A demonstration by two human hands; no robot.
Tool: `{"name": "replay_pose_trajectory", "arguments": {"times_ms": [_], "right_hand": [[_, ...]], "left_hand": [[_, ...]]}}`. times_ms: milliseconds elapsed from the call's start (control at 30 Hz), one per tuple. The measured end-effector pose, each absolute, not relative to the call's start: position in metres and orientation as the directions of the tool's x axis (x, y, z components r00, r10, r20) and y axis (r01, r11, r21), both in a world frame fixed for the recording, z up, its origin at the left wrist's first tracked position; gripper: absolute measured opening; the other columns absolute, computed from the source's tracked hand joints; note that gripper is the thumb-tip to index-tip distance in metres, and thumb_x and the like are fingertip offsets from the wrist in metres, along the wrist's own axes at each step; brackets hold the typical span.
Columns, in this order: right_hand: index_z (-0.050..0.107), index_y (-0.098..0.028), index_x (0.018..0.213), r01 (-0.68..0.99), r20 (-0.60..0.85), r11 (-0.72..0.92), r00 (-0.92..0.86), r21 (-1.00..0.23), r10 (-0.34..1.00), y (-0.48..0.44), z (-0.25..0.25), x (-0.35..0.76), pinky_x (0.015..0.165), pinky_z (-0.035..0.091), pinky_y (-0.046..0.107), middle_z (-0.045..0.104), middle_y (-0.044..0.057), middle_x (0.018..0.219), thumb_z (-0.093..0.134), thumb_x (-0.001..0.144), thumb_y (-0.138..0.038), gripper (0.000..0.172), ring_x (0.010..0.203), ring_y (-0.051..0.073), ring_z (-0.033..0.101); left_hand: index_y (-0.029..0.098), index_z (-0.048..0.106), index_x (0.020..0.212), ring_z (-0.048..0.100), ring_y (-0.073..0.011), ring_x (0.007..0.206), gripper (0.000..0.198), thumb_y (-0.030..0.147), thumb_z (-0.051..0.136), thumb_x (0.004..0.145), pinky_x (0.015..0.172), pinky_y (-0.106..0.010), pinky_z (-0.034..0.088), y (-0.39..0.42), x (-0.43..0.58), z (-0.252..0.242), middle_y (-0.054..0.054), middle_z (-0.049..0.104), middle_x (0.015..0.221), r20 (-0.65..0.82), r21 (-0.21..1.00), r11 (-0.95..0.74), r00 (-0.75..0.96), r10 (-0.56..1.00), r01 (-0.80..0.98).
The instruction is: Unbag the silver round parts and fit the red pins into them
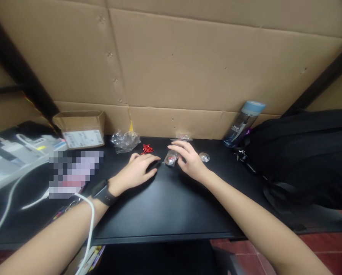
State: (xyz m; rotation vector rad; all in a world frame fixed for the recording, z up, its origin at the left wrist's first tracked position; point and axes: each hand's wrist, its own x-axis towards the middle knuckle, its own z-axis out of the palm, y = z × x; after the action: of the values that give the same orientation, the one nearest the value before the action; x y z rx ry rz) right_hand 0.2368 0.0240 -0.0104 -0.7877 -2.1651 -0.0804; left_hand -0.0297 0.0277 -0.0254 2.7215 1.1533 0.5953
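Observation:
My left hand (139, 170) lies palm down on the black table (165, 206), fingers curled over a small dark thing that I cannot make out. A black watch (103, 193) is on that wrist. My right hand (188, 156) rests just to its right, fingers pressed on a small clear packet with a red and silver piece (170, 158). A tangle of red cord (147, 149) lies just behind my left hand. A small clear round piece (204, 156) sits right of my right hand.
Crumpled clear plastic (125, 140) and a small cardboard box (80, 128) stand at the back left. A blue-capped water bottle (242, 124) leans by a black backpack (302, 156) on the right. White cables (87, 225) cross my left forearm. Cardboard sheets (188, 57) wall the back.

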Motion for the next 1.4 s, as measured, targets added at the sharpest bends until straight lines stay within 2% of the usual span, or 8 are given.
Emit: {"name": "replay_pose_trajectory", "arguments": {"times_ms": [167,433,600,733,867,1033,1167,1400], "right_hand": [[0.058,-0.029,0.141,0.482,0.789,0.851,-0.432,-0.208,0.437,0.012,-0.001,0.225,0.108,0.054,0.045,0.060,0.012,0.132,0.045,0.099,-0.003,0.051,0.127,0.023,0.060],[0.064,-0.027,0.129,0.371,0.825,0.866,-0.329,-0.335,0.460,-0.004,0.011,0.217,0.078,0.061,0.032,0.060,0.010,0.131,0.054,0.094,-0.004,0.043,0.090,0.015,0.069],[0.067,-0.026,0.117,0.366,0.826,0.824,-0.205,-0.432,0.525,-0.008,0.021,0.225,0.078,0.058,0.034,0.065,0.009,0.125,0.062,0.087,-0.007,0.036,0.111,0.023,0.065],[0.061,-0.025,0.131,0.420,0.652,0.757,-0.393,-0.500,0.648,-0.001,0.022,0.237,0.083,0.056,0.035,0.068,0.007,0.120,0.071,0.082,-0.011,0.052,0.102,0.021,0.065],[0.069,-0.024,0.119,0.499,0.335,0.754,-0.687,-0.426,0.644,0.007,0.012,0.243,0.099,0.051,0.040,0.070,0.006,0.118,0.087,0.075,-0.023,0.047,0.109,0.025,0.065],[0.073,-0.023,0.114,0.564,0.258,0.726,-0.690,-0.392,0.676,0.007,0.000,0.237,0.097,0.051,0.038,0.072,0.008,0.118,0.084,0.082,-0.039,0.038,0.107,0.026,0.067],[0.076,-0.021,0.102,0.551,0.280,0.705,-0.662,-0.446,0.695,0.005,-0.001,0.233,0.093,0.051,0.033,0.074,0.007,0.110,0.071,0.095,-0.037,0.018,0.099,0.021,0.070],[0.076,-0.019,0.087,0.486,0.318,0.598,-0.541,-0.637,0.779,0.008,-0.005,0.225,0.086,0.050,0.029,0.077,0.005,0.096,0.068,0.097,-0.030,0.017,0.091,0.018,0.070]], "left_hand": [[0.027,0.049,0.146,0.053,-0.0316,0.136,0.067,0.051,0.072,0.088,0.108,-0.046,0.035,0.022,-0.006,-0.023,-0.010,0.057,0.150,0.377,0.315,-0.733,0.629,0.680,0.604],[0.030,0.076,0.112,0.069,-0.0223,0.112,0.025,0.042,0.057,0.104,0.095,-0.039,0.038,0.023,-0.003,-0.026,-0.001,0.078,0.117,0.453,0.340,-0.776,0.631,0.630,0.531],[0.030,0.079,0.107,0.072,-0.0197,0.107,0.021,0.037,0.059,0.103,0.092,-0.039,0.036,0.027,-0.008,-0.027,0.000,0.080,0.112,0.498,0.317,-0.764,0.587,0.638,0.562],[0.031,0.079,0.108,0.072,-0.0194,0.106,0.016,0.035,0.066,0.099,0.093,-0.036,0.041,0.030,-0.017,-0.028,0.001,0.080,0.113,0.483,0.339,-0.788,0.623,0.615,0.514],[0.030,0.079,0.105,0.074,-0.0179,0.097,0.015,0.036,0.067,0.098,0.087,-0.031,0.047,0.031,-0.026,-0.024,0.001,0.080,0.107,0.433,0.358,-0.821,0.699,0.569,0.445],[0.028,0.080,0.095,0.074,-0.0195,0.089,0.016,0.035,0.066,0.098,0.085,-0.034,0.046,0.026,-0.028,-0.018,0.000,0.080,0.096,0.410,0.291,-0.814,0.703,0.581,0.503],[0.028,0.078,0.098,0.074,-0.0204,0.096,0.018,0.038,0.063,0.099,0.090,-0.033,0.048,0.023,-0.026,-0.015,0.000,0.080,0.102,0.436,0.374,-0.790,0.659,0.613,0.486],[0.028,0.058,0.133,0.077,-0.0215,0.090,0.042,0.040,0.068,0.094,0.078,-0.030,0.055,0.026,-0.026,-0.021,0.001,0.080,0.094,0.377,0.642,-0.584,0.458,0.805,0.497]]}}
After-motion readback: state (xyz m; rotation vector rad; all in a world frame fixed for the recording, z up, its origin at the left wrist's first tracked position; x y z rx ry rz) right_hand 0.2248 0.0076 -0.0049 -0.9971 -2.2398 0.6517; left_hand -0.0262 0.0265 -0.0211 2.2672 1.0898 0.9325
